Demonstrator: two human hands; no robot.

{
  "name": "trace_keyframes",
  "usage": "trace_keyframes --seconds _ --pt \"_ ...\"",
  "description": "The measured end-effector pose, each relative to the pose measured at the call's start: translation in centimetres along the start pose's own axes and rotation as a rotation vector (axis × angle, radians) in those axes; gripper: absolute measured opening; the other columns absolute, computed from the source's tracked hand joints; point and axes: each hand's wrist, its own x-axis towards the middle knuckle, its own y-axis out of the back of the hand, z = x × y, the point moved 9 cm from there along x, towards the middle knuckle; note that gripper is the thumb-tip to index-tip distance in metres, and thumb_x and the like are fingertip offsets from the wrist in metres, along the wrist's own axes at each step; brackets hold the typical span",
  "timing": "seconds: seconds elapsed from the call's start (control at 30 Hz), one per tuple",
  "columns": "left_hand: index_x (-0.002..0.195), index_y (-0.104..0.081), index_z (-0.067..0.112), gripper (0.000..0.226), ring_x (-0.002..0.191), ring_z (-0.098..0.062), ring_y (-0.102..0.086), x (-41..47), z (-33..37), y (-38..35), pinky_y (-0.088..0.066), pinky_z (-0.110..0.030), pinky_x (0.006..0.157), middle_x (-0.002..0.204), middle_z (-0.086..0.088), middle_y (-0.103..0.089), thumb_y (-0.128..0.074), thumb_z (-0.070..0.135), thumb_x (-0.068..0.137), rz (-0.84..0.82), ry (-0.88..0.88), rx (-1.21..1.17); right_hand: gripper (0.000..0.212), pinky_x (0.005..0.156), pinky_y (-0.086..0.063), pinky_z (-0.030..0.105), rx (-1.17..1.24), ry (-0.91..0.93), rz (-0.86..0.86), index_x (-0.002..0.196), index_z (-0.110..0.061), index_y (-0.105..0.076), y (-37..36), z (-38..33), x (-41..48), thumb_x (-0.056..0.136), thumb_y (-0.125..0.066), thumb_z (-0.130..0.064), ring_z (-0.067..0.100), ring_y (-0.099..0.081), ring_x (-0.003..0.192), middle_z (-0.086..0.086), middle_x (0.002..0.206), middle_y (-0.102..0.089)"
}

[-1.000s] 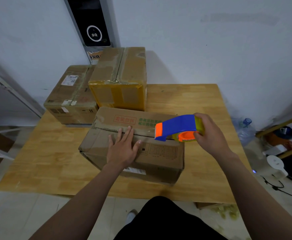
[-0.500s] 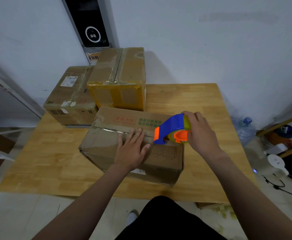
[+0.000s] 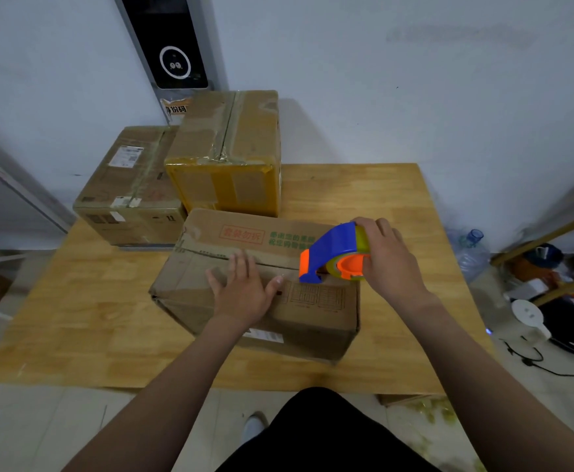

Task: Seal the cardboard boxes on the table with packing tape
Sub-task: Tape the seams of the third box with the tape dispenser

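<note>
On the bench, head view:
Near box (image 3: pixel 261 287): sitting at the front middle of the wooden bench (image 3: pixel 381 206), its top flaps lying closed with the seam running across from left to right.
Left hand (image 3: pixel 241 289): lying flat on the near box's top, fingers spread and pointing away from the person, palm pressing on the flap just in front of the seam.
Right hand (image 3: pixel 386 257): curling around the rear of the tape dispenser (image 3: pixel 333 255), fingers wrapping over its yellowish tape roll.
Tape dispenser: blue body with an orange hub and orange front tip, tilting down so its front tip is meeting the seam at the right part of the near box's top.
Yellow-taped box (image 3: pixel 226 155): standing behind the near box, its top seam already covered.
Labelled box (image 3: pixel 132 189): sitting at the back left, touching the yellow-taped box's side.
Water bottle (image 3: pixel 472 250): standing on the floor to the right of the bench.
</note>
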Motion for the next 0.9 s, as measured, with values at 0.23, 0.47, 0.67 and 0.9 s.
trace_keyframes --seconds 0.23,0.47,0.67,0.9 --pt "0.164 0.003 0.012 0.080 0.156 -0.032 0.016 1.1 -3.9 1.0 0.007 -0.068 0.120 0.170 -0.010 0.015 -0.008 0.063 0.103 -0.057 0.124 0.047 0.066 0.070 -0.054 0.044 0.011 -0.017 0.011 0.141 -0.030 -0.040 -0.2 0.1 0.1 0.085 -0.057 0.001 0.027 -0.046 0.116 0.000 0.125 -0.044" --pt "0.164 -0.002 0.019 0.078 0.157 -0.020 0.012 -0.9 4.4 -0.9 0.007 -0.062 0.123 0.172 0.000 0.009 -0.012 0.066 0.103 -0.030 -0.229 0.034 0.063 0.076 -0.055 0.048 0.031 -0.002 0.003 0.139 -0.028 -0.040 -0.2 0.0 0.0 0.085 -0.059 0.000 0.028 -0.048 0.113 0.002 0.123 -0.046" --pt "0.164 0.000 0.017 0.084 0.157 -0.018 0.016 -0.8 4.1 -1.4 0.008 -0.068 0.120 0.171 0.001 0.013 0.001 0.068 0.098 -0.016 -0.200 0.094 0.063 0.078 -0.046 0.039 0.180 -0.006 0.034 0.133 -0.022 -0.048 1.0 2.1 -0.3 0.078 -0.062 0.004 0.031 -0.055 0.109 0.004 0.124 -0.053" --pt "0.164 0.003 0.016 0.096 0.157 -0.018 0.015 -0.7 4.0 -1.5 0.004 -0.068 0.119 0.171 0.001 0.016 0.008 0.076 0.089 -0.004 -0.154 0.089 0.064 0.082 -0.052 0.043 0.220 -0.089 0.017 0.130 -0.030 -0.048 1.5 4.6 -1.2 0.075 -0.071 -0.009 0.022 -0.056 0.109 -0.006 0.123 -0.057"
